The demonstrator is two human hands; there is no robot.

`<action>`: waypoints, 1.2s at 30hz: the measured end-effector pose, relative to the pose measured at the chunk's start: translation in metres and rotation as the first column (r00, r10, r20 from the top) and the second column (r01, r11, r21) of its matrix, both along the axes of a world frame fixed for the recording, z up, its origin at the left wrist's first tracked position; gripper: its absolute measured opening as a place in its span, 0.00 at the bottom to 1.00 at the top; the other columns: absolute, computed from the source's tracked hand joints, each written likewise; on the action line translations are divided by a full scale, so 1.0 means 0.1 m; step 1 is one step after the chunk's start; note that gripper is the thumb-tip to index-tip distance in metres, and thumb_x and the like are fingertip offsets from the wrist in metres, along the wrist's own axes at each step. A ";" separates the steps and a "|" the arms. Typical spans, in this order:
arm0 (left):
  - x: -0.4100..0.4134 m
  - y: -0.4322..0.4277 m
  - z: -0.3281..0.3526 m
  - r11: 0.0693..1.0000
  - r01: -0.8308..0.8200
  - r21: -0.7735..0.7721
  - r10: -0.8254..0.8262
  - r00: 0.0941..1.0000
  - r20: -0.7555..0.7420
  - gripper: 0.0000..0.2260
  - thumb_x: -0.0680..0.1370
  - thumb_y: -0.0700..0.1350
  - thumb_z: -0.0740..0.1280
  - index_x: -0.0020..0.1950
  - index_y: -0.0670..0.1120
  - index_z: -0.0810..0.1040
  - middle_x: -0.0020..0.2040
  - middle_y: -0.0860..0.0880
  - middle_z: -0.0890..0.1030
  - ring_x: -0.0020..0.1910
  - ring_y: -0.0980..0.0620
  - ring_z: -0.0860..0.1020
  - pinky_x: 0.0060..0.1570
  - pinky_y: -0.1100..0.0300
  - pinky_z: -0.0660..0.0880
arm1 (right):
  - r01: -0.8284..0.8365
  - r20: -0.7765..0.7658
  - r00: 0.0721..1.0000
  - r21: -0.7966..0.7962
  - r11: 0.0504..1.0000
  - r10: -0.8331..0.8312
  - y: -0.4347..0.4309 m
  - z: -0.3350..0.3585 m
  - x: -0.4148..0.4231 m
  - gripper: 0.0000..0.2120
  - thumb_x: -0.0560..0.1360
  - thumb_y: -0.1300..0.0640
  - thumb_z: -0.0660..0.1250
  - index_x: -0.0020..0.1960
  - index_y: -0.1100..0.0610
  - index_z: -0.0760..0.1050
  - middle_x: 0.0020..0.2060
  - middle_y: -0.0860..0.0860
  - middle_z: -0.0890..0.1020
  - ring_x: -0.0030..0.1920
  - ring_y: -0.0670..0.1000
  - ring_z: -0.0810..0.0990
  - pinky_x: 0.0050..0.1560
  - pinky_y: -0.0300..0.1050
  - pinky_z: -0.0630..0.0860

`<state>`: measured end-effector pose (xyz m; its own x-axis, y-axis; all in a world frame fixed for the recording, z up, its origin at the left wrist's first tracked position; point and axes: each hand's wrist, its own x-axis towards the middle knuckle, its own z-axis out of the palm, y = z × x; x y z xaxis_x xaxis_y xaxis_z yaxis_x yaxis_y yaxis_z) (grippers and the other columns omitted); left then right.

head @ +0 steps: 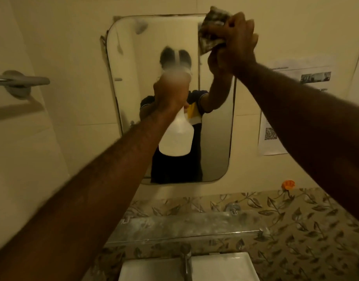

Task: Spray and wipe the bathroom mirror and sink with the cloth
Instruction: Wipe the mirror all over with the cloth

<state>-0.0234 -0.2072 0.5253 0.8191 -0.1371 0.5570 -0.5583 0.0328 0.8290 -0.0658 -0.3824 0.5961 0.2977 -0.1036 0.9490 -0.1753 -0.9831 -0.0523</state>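
A rounded rectangular mirror (215,138) hangs on the cream wall above a white sink (221,268). My left hand (170,96) grips a white spray bottle (176,136) in front of the mirror's middle; its head is blurred. My right hand (235,41) is raised to the mirror's top right corner and clutches a dark patterned cloth (212,27) against the glass. Foam patches sit near the mirror's top left (141,27). My reflection shows in the glass.
A metal shelf (184,226) runs below the mirror, above a chrome tap (186,258). Leaf-patterned tiles (296,230) cover the lower wall. A grey handle (18,82) sticks out at left. Paper notices (274,134) hang at right, with an orange hook (288,184) below.
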 end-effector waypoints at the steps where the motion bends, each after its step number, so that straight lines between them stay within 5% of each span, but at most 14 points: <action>1: 0.02 0.01 0.10 1.000 0.006 -0.020 -0.006 1.000 -0.012 0.12 0.79 0.52 0.65 0.53 0.43 0.78 0.43 0.44 0.83 0.32 0.52 0.81 0.27 0.62 0.77 | 0.005 0.013 1.000 0.010 1.000 -0.005 0.04 0.06 0.03 0.21 0.80 0.45 0.64 0.73 0.37 0.71 0.71 0.55 0.69 0.71 0.61 0.65 0.64 0.43 0.56; 6: -0.01 0.14 0.06 1.000 -0.003 -0.003 0.003 1.000 -0.003 0.10 0.79 0.51 0.65 0.50 0.45 0.77 0.40 0.45 0.82 0.30 0.52 0.81 0.26 0.61 0.77 | 0.012 -0.055 0.998 -0.030 0.999 -0.014 0.21 -0.42 0.01 0.24 0.79 0.50 0.64 0.75 0.39 0.68 0.70 0.60 0.70 0.69 0.64 0.67 0.67 0.56 0.62; 9: 0.03 0.21 -0.27 0.997 -0.012 0.077 0.012 1.000 -0.006 0.09 0.80 0.52 0.64 0.45 0.48 0.77 0.40 0.46 0.82 0.33 0.50 0.82 0.33 0.55 0.83 | -0.061 -0.155 0.987 -0.125 0.990 0.042 0.34 -1.26 0.02 0.20 0.79 0.43 0.63 0.71 0.41 0.74 0.65 0.60 0.75 0.64 0.66 0.72 0.64 0.59 0.66; 13: 0.06 0.34 -0.75 0.993 -0.012 0.115 0.018 0.998 -0.057 0.11 0.80 0.53 0.63 0.55 0.47 0.76 0.42 0.45 0.82 0.29 0.53 0.79 0.26 0.59 0.80 | -0.133 -0.459 0.888 -0.175 0.976 0.039 0.49 -2.69 0.06 0.20 0.71 0.51 0.75 0.62 0.38 0.80 0.61 0.54 0.76 0.64 0.64 0.71 0.64 0.67 0.68; 16: 0.08 0.46 -1.05 0.987 -0.060 0.147 0.067 0.997 -0.044 0.09 0.80 0.52 0.63 0.53 0.48 0.75 0.42 0.43 0.82 0.31 0.49 0.80 0.31 0.55 0.81 | -0.194 -0.586 0.808 -0.168 0.967 0.060 0.56 -3.28 -0.01 0.20 0.72 0.52 0.74 0.61 0.35 0.80 0.58 0.51 0.74 0.66 0.62 0.70 0.65 0.66 0.66; 19: 0.12 0.59 -1.07 0.984 -0.074 0.162 0.084 0.995 -0.059 0.10 0.80 0.52 0.63 0.52 0.47 0.77 0.43 0.43 0.83 0.35 0.45 0.81 0.32 0.53 0.82 | -0.241 -0.590 0.804 -0.208 0.948 0.075 0.51 -2.99 -0.03 0.21 0.71 0.53 0.74 0.62 0.38 0.80 0.60 0.51 0.76 0.67 0.61 0.72 0.64 0.69 0.71; 22: 0.18 0.70 -0.82 0.988 -0.089 0.128 0.096 0.994 -0.052 0.11 0.79 0.51 0.64 0.53 0.46 0.79 0.43 0.44 0.83 0.32 0.49 0.81 0.22 0.62 0.75 | -0.183 -0.233 0.955 0.023 0.983 0.183 0.31 -2.21 -0.05 0.13 0.74 0.47 0.75 0.57 0.47 0.83 0.52 0.54 0.83 0.53 0.60 0.82 0.51 0.62 0.80; 24: 0.20 0.77 -0.59 0.987 -0.099 0.125 0.104 0.994 -0.040 0.11 0.79 0.52 0.64 0.52 0.45 0.80 0.42 0.45 0.84 0.31 0.49 0.82 0.23 0.61 0.76 | -0.078 -0.051 0.995 0.082 0.994 0.083 0.27 -1.52 -0.03 0.21 0.76 0.41 0.70 0.67 0.44 0.76 0.62 0.57 0.77 0.63 0.64 0.75 0.62 0.62 0.72; 26: 0.20 0.82 -0.34 0.989 -0.101 0.113 0.104 0.994 -0.028 0.12 0.80 0.52 0.64 0.50 0.45 0.79 0.39 0.47 0.83 0.33 0.49 0.83 0.29 0.57 0.81 | -0.031 0.104 0.994 0.193 0.981 0.011 0.30 -0.86 0.02 0.24 0.77 0.47 0.64 0.73 0.40 0.70 0.69 0.59 0.70 0.68 0.64 0.68 0.67 0.60 0.63; 30: 0.25 0.93 -0.03 0.988 -0.145 0.047 0.145 0.989 0.005 0.10 0.80 0.51 0.64 0.47 0.45 0.78 0.35 0.51 0.80 0.33 0.50 0.83 0.28 0.60 0.80 | -0.021 0.260 0.964 0.277 0.961 -0.054 0.56 0.01 0.31 0.24 0.77 0.47 0.61 0.72 0.37 0.68 0.69 0.55 0.71 0.70 0.60 0.68 0.69 0.59 0.63; 33: 0.33 1.01 0.00 0.985 -0.174 -0.008 0.174 0.984 0.021 0.09 0.80 0.50 0.64 0.44 0.47 0.79 0.34 0.50 0.82 0.30 0.51 0.83 0.27 0.59 0.80 | -0.103 0.036 0.994 0.079 0.992 0.101 0.98 -0.16 0.55 0.22 0.77 0.43 0.58 0.71 0.40 0.69 0.68 0.56 0.72 0.69 0.61 0.69 0.68 0.61 0.66; 36: 0.40 1.07 -0.16 0.975 -0.220 -0.016 0.220 0.975 0.023 0.09 0.79 0.50 0.64 0.45 0.47 0.80 0.35 0.48 0.82 0.28 0.51 0.81 0.27 0.58 0.80 | -0.130 -0.321 0.947 -0.289 0.949 0.032 1.39 -0.94 0.71 0.27 0.78 0.38 0.55 0.76 0.42 0.63 0.70 0.56 0.69 0.68 0.62 0.66 0.68 0.65 0.65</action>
